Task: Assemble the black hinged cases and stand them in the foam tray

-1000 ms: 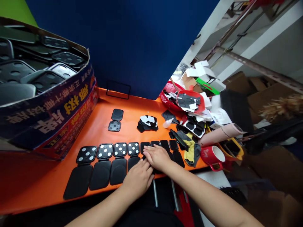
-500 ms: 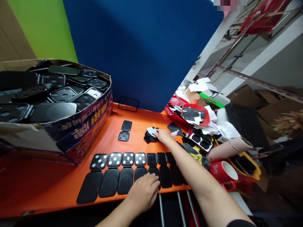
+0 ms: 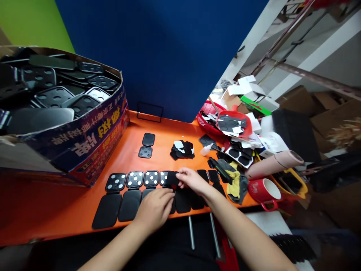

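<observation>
Between the thumb and fingers of my right hand (image 3: 191, 181) is a thin black square pad (image 3: 171, 178), held over the upper row of hinged black cases. It covers part of the fourth white-dotted case half (image 3: 163, 178). My left hand (image 3: 154, 206) lies over the lower row, its fingers stretched out near the pad, its fingertips on the black lids. To the left, open cases show dotted halves (image 3: 115, 182) above smooth lids (image 3: 107, 211). A pile of black pads (image 3: 182, 149) with some white backing lies beyond my right hand.
A carton (image 3: 96, 139) full of black cases stands at left. One open case (image 3: 146, 145) lies apart on the orange table (image 3: 126, 160). At right are a small bottle (image 3: 207, 149), red baskets of scraps (image 3: 234, 126), a cloth (image 3: 235, 184) and a red mug (image 3: 263, 192).
My right hand has come back from the pile towards me with a black pad and is over the upper row. My left hand has shifted left. The camera view has tilted somewhat.
</observation>
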Demonstrator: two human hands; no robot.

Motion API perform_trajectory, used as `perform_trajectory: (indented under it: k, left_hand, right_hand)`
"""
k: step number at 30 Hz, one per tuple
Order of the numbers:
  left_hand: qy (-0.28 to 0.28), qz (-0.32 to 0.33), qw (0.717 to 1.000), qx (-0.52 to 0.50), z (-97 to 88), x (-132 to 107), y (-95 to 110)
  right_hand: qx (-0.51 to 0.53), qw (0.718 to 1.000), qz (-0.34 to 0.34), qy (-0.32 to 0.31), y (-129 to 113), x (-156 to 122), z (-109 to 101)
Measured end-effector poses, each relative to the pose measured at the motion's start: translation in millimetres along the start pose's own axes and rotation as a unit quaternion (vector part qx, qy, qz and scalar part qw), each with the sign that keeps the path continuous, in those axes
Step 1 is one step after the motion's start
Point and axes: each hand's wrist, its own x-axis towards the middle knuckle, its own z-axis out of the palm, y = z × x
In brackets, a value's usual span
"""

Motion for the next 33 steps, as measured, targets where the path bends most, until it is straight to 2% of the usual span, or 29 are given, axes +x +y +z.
perform_trajectory:
  k: [2,6,11,15,21,26,28,33]
  left_hand:
    - [-0.002,0.002,1.000,0.024,-3.7,-4.5,-6.5]
    - [-0.033,0.035,0.998,0.050,2.8,-13.2,-11.0]
    - [-0.059,0.034,0.994,0.082,12.5,-14.7,-11.4]
    - [-0.058,0.031,0.995,0.079,12.6,-13.5,-11.9]
    - [-0.057,0.023,0.995,0.074,12.4,-14.2,-11.8]
    - [-0.056,0.020,0.995,0.074,13.9,-14.5,-12.4]
    - [-0.056,0.021,0.995,0.076,14.3,-14.6,-12.6]
    - [-0.055,0.022,0.995,0.076,14.0,-14.9,-12.7]
  right_hand:
    - [0.115,0.993,0.026,-0.025,2.4,-0.9,5.9]
    - [0.138,0.990,0.033,-0.016,0.5,4.7,7.9]
    - [0.074,0.997,0.008,-0.016,2.1,15.2,13.9]
    - [0.025,1.000,-0.012,-0.007,5.4,22.7,19.1]
    - [-0.020,0.998,-0.047,-0.037,6.6,26.9,15.6]
    - [-0.046,0.996,-0.063,-0.033,10.1,28.6,16.0]
    - [-0.068,0.995,-0.065,-0.019,10.6,29.0,17.9]
    - [-0.133,0.988,-0.042,0.064,7.1,28.7,24.8]
